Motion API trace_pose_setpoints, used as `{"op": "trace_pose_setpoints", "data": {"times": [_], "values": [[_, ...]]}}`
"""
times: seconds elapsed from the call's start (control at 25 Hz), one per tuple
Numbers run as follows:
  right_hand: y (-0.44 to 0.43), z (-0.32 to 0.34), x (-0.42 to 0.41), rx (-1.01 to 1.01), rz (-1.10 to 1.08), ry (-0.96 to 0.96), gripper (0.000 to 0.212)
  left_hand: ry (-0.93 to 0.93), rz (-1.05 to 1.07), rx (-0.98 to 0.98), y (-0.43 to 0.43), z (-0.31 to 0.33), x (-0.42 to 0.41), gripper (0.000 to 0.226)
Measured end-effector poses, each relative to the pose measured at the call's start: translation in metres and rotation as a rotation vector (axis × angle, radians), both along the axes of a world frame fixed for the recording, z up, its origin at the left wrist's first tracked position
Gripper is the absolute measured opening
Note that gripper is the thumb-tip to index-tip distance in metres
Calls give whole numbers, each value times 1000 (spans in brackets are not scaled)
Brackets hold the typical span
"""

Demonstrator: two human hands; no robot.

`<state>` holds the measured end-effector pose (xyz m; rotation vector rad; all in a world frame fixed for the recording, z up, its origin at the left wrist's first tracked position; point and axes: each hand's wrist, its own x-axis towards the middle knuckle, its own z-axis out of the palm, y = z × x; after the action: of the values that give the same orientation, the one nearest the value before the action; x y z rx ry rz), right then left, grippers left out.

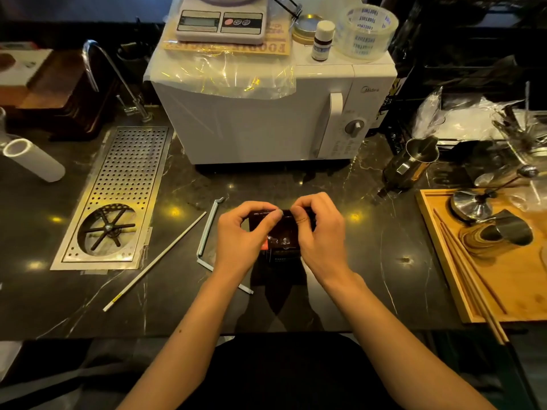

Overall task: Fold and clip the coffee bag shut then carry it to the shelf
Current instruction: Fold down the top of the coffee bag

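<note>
I see the dark coffee bag (281,235) standing on the black counter (370,247), in front of the white microwave (266,119). What is inside the bag I cannot tell. My left hand (244,232) and right hand (318,232) both pinch its top edge, fingers curled and closed on the fold, wrists bent down. The pale clip (207,232) lies open just beside the left hand. A wooden tray (444,261) at right holds metal tools.

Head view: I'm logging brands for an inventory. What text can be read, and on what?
"Midea": microwave door.
"TOGETHER", repeated: tape roll.
"FOOD...", upside down, partly hidden: paper under the scale.
Coffee bag print, small bottle label: too blurred.
</note>
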<state>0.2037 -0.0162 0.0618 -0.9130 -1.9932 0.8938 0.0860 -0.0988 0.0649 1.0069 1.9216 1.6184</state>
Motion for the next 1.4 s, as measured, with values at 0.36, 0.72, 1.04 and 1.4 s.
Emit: {"op": "trace_pose_setpoints", "data": {"times": [0.36, 0.72, 1.04, 1.4], "values": [[17, 3, -6, -52, 37, 21, 7, -15, 0, 24, 19, -1, -10, 6], [16, -1, -21, -54, -58, 47, 8, -382, 85, 106, 27, -8, -1, 9], [27, -2, -25, -335, -230, 165, 15, -460, 155, 89, 43, -16, -5, 7], [31, -7, -43, -406, -305, 265, 8, -341, 188, 67, 55, -18, -9, 14]]}}
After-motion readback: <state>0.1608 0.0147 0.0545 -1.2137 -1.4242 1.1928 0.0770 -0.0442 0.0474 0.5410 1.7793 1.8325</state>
